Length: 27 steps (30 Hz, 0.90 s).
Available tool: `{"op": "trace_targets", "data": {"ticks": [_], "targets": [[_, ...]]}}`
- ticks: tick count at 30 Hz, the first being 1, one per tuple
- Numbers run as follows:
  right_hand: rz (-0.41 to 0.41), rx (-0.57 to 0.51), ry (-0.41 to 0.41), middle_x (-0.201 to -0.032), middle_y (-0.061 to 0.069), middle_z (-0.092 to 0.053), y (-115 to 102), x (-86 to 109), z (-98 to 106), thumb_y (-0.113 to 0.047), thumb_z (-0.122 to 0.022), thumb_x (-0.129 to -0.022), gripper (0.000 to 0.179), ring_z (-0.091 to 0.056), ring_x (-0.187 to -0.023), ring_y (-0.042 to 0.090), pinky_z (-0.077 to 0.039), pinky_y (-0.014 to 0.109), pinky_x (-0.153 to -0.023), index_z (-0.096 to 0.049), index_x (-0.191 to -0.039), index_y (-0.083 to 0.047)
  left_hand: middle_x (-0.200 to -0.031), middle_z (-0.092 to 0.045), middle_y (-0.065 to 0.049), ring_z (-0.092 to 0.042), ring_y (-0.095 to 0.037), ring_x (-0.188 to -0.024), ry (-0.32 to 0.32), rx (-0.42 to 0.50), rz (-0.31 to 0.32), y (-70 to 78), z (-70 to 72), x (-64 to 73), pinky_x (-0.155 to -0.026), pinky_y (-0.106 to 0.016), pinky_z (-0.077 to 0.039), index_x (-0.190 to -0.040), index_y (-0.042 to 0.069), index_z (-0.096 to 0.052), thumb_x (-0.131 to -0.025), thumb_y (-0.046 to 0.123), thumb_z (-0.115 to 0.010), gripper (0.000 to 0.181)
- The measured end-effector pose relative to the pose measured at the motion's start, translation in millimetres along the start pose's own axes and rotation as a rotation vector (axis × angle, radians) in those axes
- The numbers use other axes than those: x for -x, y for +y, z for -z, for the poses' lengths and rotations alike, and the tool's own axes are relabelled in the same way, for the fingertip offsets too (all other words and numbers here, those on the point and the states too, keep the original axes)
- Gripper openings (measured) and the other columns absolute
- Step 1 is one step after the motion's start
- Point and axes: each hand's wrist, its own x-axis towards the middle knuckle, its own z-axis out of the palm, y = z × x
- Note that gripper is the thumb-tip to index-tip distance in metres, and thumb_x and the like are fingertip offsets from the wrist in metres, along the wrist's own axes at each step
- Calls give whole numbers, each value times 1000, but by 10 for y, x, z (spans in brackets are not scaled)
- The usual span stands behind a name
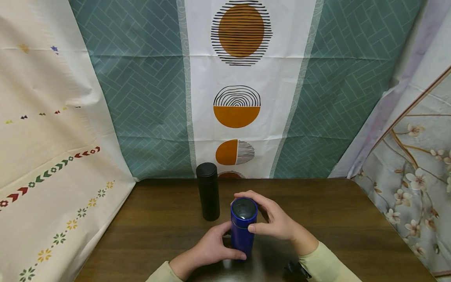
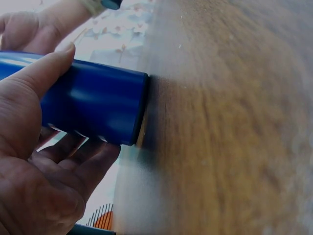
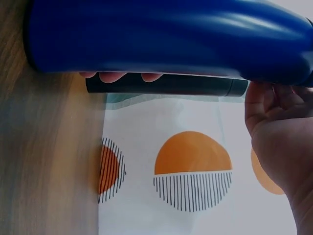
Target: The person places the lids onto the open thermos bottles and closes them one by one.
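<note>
A blue flask (image 1: 242,239) with a dark, glossy lid top (image 1: 244,208) stands upright near the front of the table. My left hand (image 1: 213,245) grips its lower body, thumb across the near side and fingers around the back, as the left wrist view shows of the blue flask (image 2: 98,100). Higher up, my right hand (image 1: 275,219) holds the lid part, its thumb on the near side and fingers behind. Behind and to the left stands a black flask (image 1: 208,196), upright and untouched; in the right wrist view the black flask (image 3: 195,84) shows past the blue one.
The brown wooden table (image 1: 155,219) carries both flasks. A teal and white cloth (image 1: 282,98) with orange circles hangs along its back edge. Patterned cloths hang at the left (image 1: 53,156) and right (image 1: 415,211). A dark strap (image 1: 297,270) is at the right wrist.
</note>
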Motion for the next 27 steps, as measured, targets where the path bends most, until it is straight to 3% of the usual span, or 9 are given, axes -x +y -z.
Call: {"op": "trace_targets", "data": {"ticks": [10,19,27], "targets": [[-9,-6,91,-137,27,-66,-17,2,-27,-4,-83,-91,64,-64,-123,43,-49,45,-115,-57,-150,-4,-134,-75,14,-69,-15,-128,3,-6,-7,-6,-3,-2,-112,-49,-54,-143,30,-68,-87,34,-99,65],[-27,28,137,-131,26,-67,-23,-1,-24,-4,-95,-83,71,-65,-117,39,-54,43,-107,-60,-144,-5,-137,-74,13,-68,-15,-128,-6,-11,-25,-27,-1,-10,-112,-50,-54,-145,31,-67,-88,36,-98,65],[-47,56,152,-129,23,-68,8,-1,-20,-10,-101,-80,73,-66,-118,38,-53,41,-109,-61,-141,-8,-137,-74,13,-68,-14,-129,-8,3,-19,-24,-2,-9,-113,-50,-54,-145,30,-68,-88,34,-98,65]]}}
